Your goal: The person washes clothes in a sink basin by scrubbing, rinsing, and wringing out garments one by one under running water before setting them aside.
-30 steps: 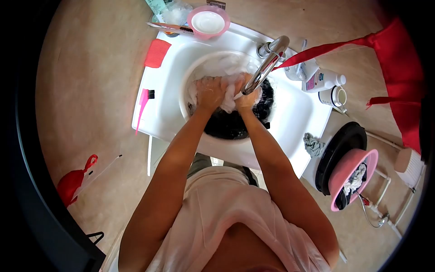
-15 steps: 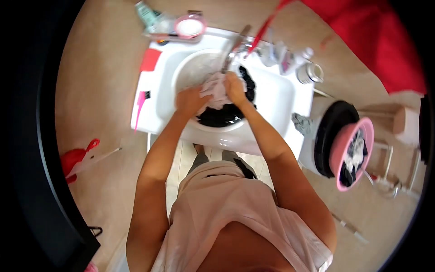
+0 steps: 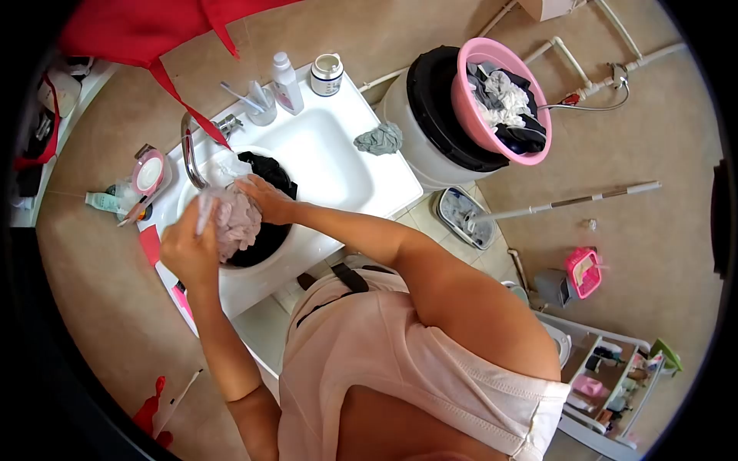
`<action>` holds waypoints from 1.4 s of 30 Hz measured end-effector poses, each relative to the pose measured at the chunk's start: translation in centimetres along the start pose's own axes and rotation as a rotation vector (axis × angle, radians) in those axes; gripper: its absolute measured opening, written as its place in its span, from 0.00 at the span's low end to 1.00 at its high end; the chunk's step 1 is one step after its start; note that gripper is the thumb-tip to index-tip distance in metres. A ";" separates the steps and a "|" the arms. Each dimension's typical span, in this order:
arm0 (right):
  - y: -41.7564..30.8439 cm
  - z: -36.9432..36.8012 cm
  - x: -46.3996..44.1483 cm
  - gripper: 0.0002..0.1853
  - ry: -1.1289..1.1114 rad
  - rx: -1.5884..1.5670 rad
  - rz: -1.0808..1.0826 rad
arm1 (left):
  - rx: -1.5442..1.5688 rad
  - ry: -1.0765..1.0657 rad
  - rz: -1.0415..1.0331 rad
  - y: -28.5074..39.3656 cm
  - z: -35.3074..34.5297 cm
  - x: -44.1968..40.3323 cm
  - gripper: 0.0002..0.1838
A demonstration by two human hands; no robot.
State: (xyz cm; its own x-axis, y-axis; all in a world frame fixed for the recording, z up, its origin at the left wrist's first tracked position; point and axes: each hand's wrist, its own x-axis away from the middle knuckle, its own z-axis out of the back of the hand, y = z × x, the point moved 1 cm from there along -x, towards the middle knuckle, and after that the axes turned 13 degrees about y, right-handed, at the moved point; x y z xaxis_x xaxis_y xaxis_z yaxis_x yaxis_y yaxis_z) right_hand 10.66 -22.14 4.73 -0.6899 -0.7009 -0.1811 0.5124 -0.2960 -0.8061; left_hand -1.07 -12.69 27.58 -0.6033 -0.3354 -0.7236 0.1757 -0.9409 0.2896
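Note:
A bunched pale pink cloth (image 3: 237,223) is gripped between my two hands above a white basin (image 3: 278,257) set in the sink (image 3: 338,180). My left hand (image 3: 191,250) has its fingers closed on the cloth's left side, partly blurred. On the upper right side, my right hand (image 3: 265,200) is curled around the cloth. Black wet fabric (image 3: 269,170) lies in the basin, below and beside the pink cloth. The curved metal faucet (image 3: 188,150) stands just behind my hands.
A grey cloth (image 3: 379,139) lies on the sink's right edge. A pink tub (image 3: 467,100) of clothes rests on a black-lidded bin (image 3: 434,100). Bottles, including a white one (image 3: 286,84), line the back ledge. A red fabric strap (image 3: 184,104) hangs near the faucet.
My view has turned to the right, so the sink appears further left and tilted. The pink cloth is now more gathered and held up, with my left hand raised on its side.

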 end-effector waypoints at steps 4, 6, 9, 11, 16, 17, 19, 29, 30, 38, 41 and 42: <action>0.7 0.4 0.0 0.53 -0.251 0.071 0.048 | 0.054 0.213 0.008 1.1 2.5 -5.7 0.13; -2.0 2.2 0.0 0.56 -0.227 -0.015 0.136 | 0.069 0.287 0.067 3.5 4.9 -8.9 0.12; -4.2 2.2 -1.2 0.58 -0.092 -0.294 0.131 | 0.141 0.446 -0.087 4.3 7.5 -12.6 0.11; -5.8 1.6 -3.0 0.62 -0.010 -0.324 0.226 | 0.204 0.498 0.003 5.2 8.4 -13.7 0.12; -6.1 3.0 -5.1 0.53 -0.295 -0.945 -0.308 | 0.150 0.323 0.147 5.2 7.2 -13.1 0.13; -6.3 3.9 -5.7 0.47 -0.308 -0.938 -0.388 | 0.328 0.393 0.061 1.5 4.5 -11.8 0.15; -9.0 7.4 -3.8 0.34 -0.135 -0.622 -0.326 | 0.302 0.307 0.224 -0.2 3.7 -8.9 0.15; -6.1 11.7 -3.2 0.14 0.132 -0.972 -0.594 | 0.442 -0.244 1.371 -12.6 -6.5 12.2 0.24; -6.9 11.3 -3.1 0.14 0.120 -1.011 -0.591 | 0.512 -0.318 1.491 -12.7 -7.8 13.8 0.29; -11.4 11.0 -1.5 0.21 -0.193 -1.264 -0.367 | 1.647 -0.347 1.899 -6.1 -8.5 11.1 0.40; -11.1 11.7 -1.3 0.27 -0.210 -1.391 -0.375 | 1.970 -0.053 1.686 -5.1 -9.4 8.9 0.29; -11.6 12.4 -1.2 0.27 -0.188 -1.448 -0.399 | 1.918 0.012 1.672 -5.2 -10.2 8.8 0.25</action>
State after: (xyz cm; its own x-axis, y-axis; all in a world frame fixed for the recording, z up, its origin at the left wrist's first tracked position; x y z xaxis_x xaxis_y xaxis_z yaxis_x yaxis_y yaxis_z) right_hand 11.88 -25.93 21.31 -0.5268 -0.8350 0.1588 -0.6948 0.3154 -0.6463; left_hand 0.66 -11.27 13.34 -0.7633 -0.3816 0.5213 -0.2602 0.9201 0.2927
